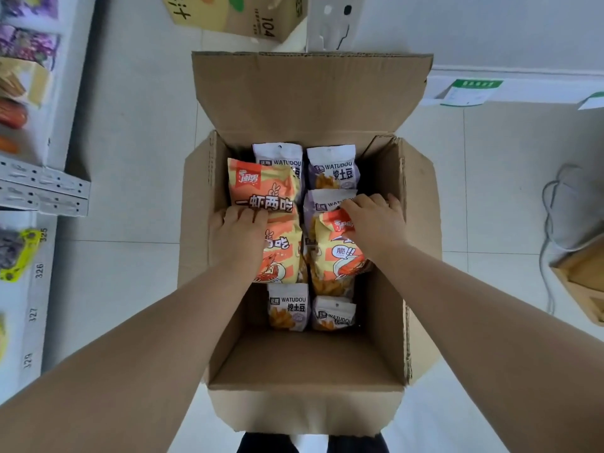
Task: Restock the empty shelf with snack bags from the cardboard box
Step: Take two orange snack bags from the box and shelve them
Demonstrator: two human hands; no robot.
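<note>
Upper middle of the frame, the purple bags (331,168) read WATUDOU and 挖土豆, and the pair lower down says the same. The orange bag (261,188) shouts 一虾两吃, and the second orange bag (336,256) shows 脆 in a bubble. Top edge, yellow carton (261,24): 104. Far left, shelf edge (37,273): 325, 326, 327.

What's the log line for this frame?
stage: pick from cardboard box | left hand: grips lower-left orange bag | right hand: grips right orange bag
</note>
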